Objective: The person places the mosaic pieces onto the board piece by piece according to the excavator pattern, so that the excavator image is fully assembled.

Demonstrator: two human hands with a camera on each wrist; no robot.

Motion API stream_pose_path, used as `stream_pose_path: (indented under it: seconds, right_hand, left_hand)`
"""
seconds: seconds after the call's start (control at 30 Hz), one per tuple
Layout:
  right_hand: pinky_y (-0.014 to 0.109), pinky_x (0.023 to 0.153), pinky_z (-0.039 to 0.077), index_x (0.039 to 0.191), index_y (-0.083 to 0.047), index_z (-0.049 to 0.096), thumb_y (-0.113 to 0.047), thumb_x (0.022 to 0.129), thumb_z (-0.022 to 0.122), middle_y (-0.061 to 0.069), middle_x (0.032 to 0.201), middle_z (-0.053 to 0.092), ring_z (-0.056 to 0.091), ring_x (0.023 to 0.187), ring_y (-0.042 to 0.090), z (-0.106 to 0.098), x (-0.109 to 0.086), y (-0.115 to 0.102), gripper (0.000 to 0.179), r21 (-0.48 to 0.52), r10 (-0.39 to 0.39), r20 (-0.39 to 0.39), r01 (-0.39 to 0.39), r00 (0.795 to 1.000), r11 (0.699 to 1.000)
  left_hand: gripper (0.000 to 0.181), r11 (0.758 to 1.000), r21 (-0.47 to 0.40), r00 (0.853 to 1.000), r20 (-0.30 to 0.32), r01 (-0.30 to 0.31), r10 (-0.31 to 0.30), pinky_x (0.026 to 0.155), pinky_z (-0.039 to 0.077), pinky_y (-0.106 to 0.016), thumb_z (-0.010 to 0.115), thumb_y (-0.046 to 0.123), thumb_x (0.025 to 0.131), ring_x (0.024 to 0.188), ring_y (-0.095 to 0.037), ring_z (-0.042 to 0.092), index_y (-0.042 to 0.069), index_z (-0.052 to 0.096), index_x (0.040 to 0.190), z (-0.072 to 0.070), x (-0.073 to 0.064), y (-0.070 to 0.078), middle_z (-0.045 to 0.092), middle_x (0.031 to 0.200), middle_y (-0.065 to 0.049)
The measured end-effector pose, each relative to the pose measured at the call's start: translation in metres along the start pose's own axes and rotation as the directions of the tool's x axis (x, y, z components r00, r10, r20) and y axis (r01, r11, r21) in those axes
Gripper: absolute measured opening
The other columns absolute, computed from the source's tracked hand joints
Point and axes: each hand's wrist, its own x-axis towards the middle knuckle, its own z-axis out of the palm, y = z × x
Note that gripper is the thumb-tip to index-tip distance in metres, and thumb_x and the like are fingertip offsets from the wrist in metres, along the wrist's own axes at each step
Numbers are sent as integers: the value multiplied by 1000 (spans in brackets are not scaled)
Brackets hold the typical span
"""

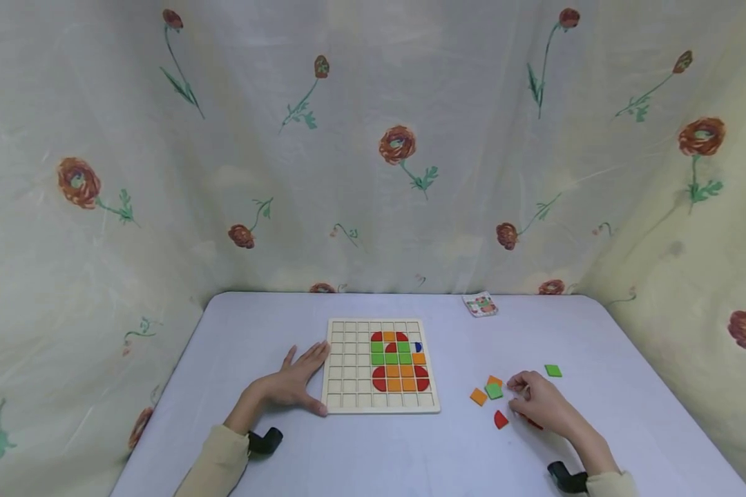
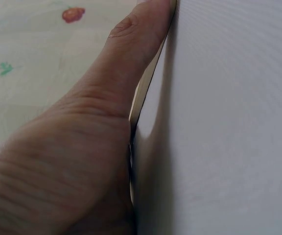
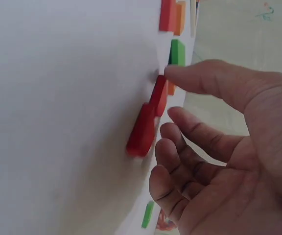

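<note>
My left hand (image 1: 292,383) rests with spread, straight fingers along the left edge of a pale wooden grid board (image 1: 348,366); in the left wrist view its thumb (image 2: 136,39) lies against the board's side. Red, orange and green tiles (image 1: 391,358) and a blue half-round piece (image 1: 418,347) fill part of the grid's right half. Over the table to the right, my right hand (image 1: 543,400) has loosely bent fingers, thumb apart from them. Two red pieces (image 3: 142,129) lie below it in the right wrist view; the thumb tip is close to one, contact unclear.
Between board and right hand lie orange tiles (image 1: 478,397), a green tile (image 1: 494,391) and a red quarter-round piece (image 1: 501,420). Another green tile (image 1: 553,371) is beyond the right hand. A small picture card (image 1: 481,304) sits near the table's far edge, before a flowered curtain (image 1: 348,207).
</note>
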Motion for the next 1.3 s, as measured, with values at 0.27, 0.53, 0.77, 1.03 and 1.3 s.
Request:
stream_pose_path:
  seconds: [0.27, 0.53, 0.77, 1.03, 1.3]
  right_hand:
    - [22, 59, 49, 108, 1, 62, -11, 81, 75, 4, 93, 62, 54, 78, 14, 2, -13, 19, 31, 43, 44, 20, -45, 999, 998]
    - [25, 56, 50, 106, -1, 64, -10, 83, 72, 3, 86, 63, 55, 70, 13, 7, -9, 16, 27, 49, 62, 7, -62, 998, 997]
    - [24, 55, 48, 107, 1, 64, -10, 82, 73, 3, 87, 63, 55, 70, 13, 6, -8, 14, 29, 35, 44, -9, -44, 999, 998]
    - [24, 61, 47, 109, -3, 66, -9, 84, 72, 3, 92, 64, 52, 77, 15, 0, -3, 16, 27, 5, -8, 35, 7, 999, 1000]
    - [23, 58, 44, 108, -6, 67, -15, 83, 74, 1, 89, 61, 50, 75, 15, -1, -2, 15, 27, 7, -34, 52, 34, 998, 999]
  left_hand:
    - [132, 1000, 6, 1000, -6, -22, 23, 118, -12, -56, 74, 71, 63, 152, -23, -1, 9, 5, 156, -1, -1, 2, 2, 164, -5]
    - [131, 1000, -6, 1000, 1, -24, 24, 118, -11, -56, 74, 71, 64, 152, -24, -2, 9, 4, 156, -1, -2, 4, 1, 164, -5]
    - [131, 1000, 0, 1000, -1, -24, 24, 118, -12, -56, 74, 71, 64, 152, -24, -2, 9, 4, 156, -2, -2, 3, 1, 164, -5]
    - [130, 999, 4, 999, 3, -37, 37, 117, -13, -57, 73, 71, 65, 152, -24, -3, 9, 4, 156, -3, -1, 2, 1, 164, -6]
    - [130, 999, 2, 999, -4, -40, 40, 117, -13, -56, 73, 71, 64, 152, -23, -2, 9, 4, 156, -2, -1, 1, 1, 164, -5]
